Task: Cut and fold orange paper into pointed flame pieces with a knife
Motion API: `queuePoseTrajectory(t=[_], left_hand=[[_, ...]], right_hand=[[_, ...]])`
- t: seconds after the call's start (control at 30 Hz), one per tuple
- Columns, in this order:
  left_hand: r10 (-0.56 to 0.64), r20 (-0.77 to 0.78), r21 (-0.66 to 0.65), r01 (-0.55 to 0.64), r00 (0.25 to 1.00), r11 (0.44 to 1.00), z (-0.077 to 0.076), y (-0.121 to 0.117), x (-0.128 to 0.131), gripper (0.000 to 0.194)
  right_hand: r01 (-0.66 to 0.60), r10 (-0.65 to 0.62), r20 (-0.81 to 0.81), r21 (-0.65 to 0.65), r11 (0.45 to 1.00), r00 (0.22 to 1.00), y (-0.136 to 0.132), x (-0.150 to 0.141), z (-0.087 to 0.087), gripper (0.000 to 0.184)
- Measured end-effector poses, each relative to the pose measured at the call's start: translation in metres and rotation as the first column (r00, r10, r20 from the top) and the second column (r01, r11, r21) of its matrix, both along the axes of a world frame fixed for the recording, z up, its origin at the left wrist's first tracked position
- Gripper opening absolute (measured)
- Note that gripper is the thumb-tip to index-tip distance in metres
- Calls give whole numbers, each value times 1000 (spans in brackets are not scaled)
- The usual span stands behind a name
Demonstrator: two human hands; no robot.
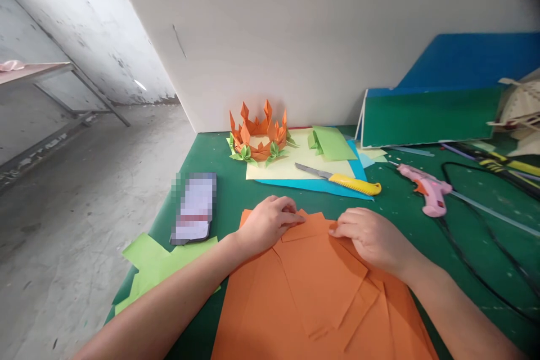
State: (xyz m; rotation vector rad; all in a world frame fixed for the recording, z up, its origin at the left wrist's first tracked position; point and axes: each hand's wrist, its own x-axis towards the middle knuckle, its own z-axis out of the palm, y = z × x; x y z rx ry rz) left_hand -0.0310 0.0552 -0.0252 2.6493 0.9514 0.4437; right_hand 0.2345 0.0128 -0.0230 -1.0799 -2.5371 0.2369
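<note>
A stack of orange paper (261, 304) lies before me, with smaller overlapping orange pieces (323, 275) on top. At the far edge of a top piece, my left hand (272, 222) pinches the paper between thumb and fingers. My right hand (373, 236) grips the same edge a short way to the right, its fingertips pressed together on the paper. Beyond the hands stands a folded orange paper crown (257, 135) with green leaf shapes around its base. A yellow-handled utility knife (354, 183) with its blade out rests on blue and cream sheets (270, 171).
Left of the stack lie a phone (194, 208), blurred out, and green paper pieces (162, 261). A pink glue gun (428, 188) with a black cord sits to the right. Behind are folded green paper (333, 143) and a green board (430, 118). The table's left edge drops to a concrete floor.
</note>
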Motion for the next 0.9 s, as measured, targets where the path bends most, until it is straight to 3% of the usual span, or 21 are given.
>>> queuePoseTrajectory(t=[0.07,0.17,0.3,0.4,0.53,0.73,0.9], left_hand=[[-5,6,-14,5,1000,1000,1,-1,0,24],[-21,18,-29,22,1000,999,2,-3,0,37],[-11,7,-37,11,1000,999,1,-5,0,49],[-3,20,-62,4,1000,998,0,-6,-1,58],[-35,55,-102,40,998,994,-1,-7,-1,61],[-68,58,-130,75,996,989,-2,-9,-1,57],[-100,30,-111,103,995,988,-1,-10,0,46]], right_hand=[[-3,3,14,8,1000,1000,1,4,1,45],[42,-43,8,76,996,999,2,8,1,43],[273,-264,-68,243,931,962,9,13,-5,41],[422,-431,-32,277,863,902,19,20,-17,45],[431,-458,37,278,858,888,27,27,-30,45],[523,-547,26,259,812,837,31,25,-25,40],[517,-544,4,302,801,839,36,28,-28,38]])
